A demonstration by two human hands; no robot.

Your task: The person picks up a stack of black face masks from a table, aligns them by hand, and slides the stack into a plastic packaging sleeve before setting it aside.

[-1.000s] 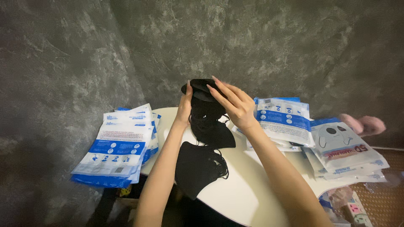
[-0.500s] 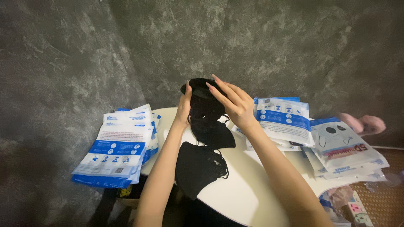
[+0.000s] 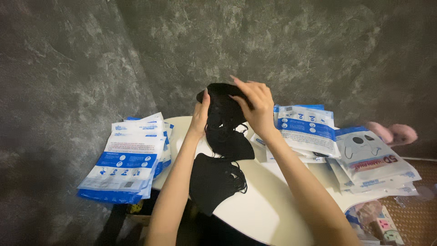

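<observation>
Both my hands hold up a bundle of black face masks [image 3: 222, 107] above the round white table [image 3: 268, 200]. My left hand [image 3: 200, 114] grips the bundle's left side and my right hand [image 3: 255, 105] presses on its top and right side. One black mask [image 3: 232, 141] hangs down from the bundle. A pile of black masks [image 3: 214, 180] lies on the table near my left forearm.
A stack of blue-and-white flat packets [image 3: 129, 159] lies at the table's left edge. More such packets [image 3: 305, 130] and others printed with a mask picture [image 3: 373, 157] lie on the right. A pink fluffy thing [image 3: 393, 133] sits far right, against a grey mottled wall.
</observation>
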